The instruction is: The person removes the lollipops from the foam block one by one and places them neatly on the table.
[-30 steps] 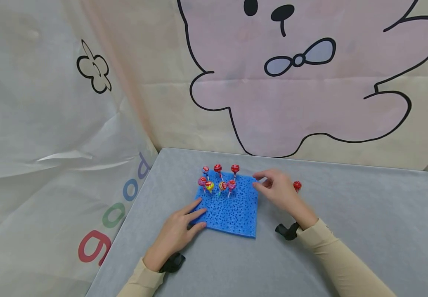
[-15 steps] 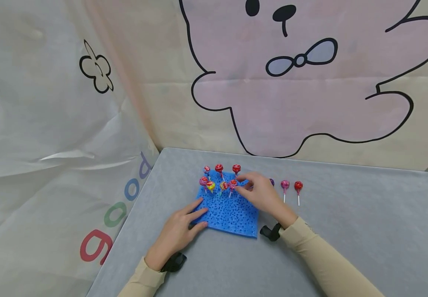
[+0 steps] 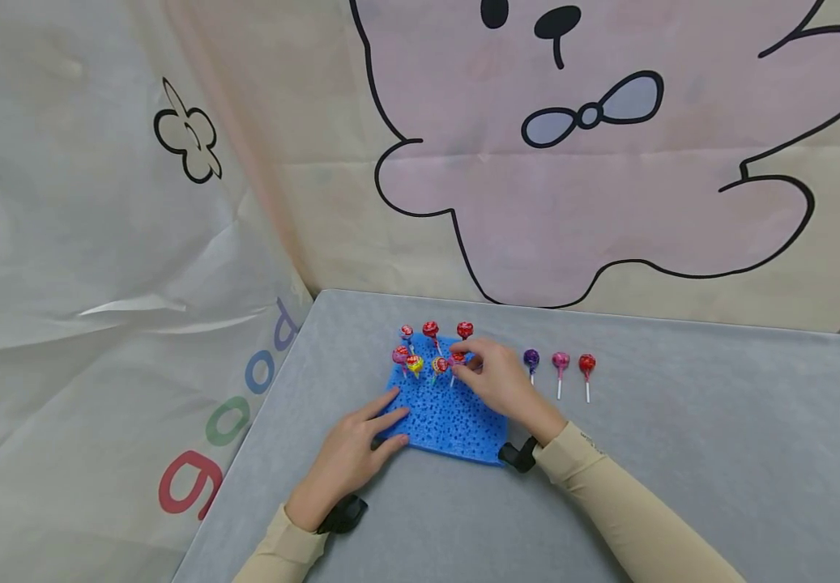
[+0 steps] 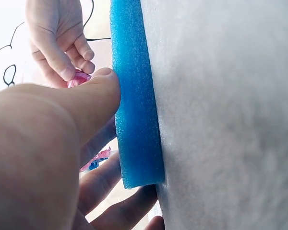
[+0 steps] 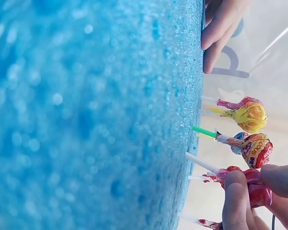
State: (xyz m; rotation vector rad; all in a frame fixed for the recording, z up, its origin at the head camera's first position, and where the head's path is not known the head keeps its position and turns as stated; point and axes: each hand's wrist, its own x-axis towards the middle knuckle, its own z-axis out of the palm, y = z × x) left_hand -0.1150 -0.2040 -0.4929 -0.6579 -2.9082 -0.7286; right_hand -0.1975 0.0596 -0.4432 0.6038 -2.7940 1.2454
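A blue foam pad [image 3: 456,417] lies on the grey table [image 3: 682,453]. Several wrapped lollipops stand in its far rows, among them a yellow one [image 3: 415,364] and a red one [image 3: 430,329]. My right hand [image 3: 463,361] pinches a pink-red lollipop [image 3: 457,357] by its head; in the right wrist view its stick [image 5: 201,164] meets the foam pad [image 5: 96,115] while my fingertips [image 5: 236,184] squeeze the lollipop [image 5: 255,189]. My left hand [image 3: 394,417] rests with straight fingers on the pad's left edge; my thumb [image 4: 93,96] touches the foam pad [image 4: 134,105].
Three lollipops lie on the table right of the pad: purple [image 3: 531,357], pink [image 3: 560,360] and red [image 3: 587,363]. Printed cloth backdrops [image 3: 573,178] close off the back and left. The table's left edge [image 3: 245,453] runs near my left hand.
My right hand has moved left from the pad's right edge over the foam, holding a lollipop, and has uncovered the three lying lollipops. My left hand has stayed put.
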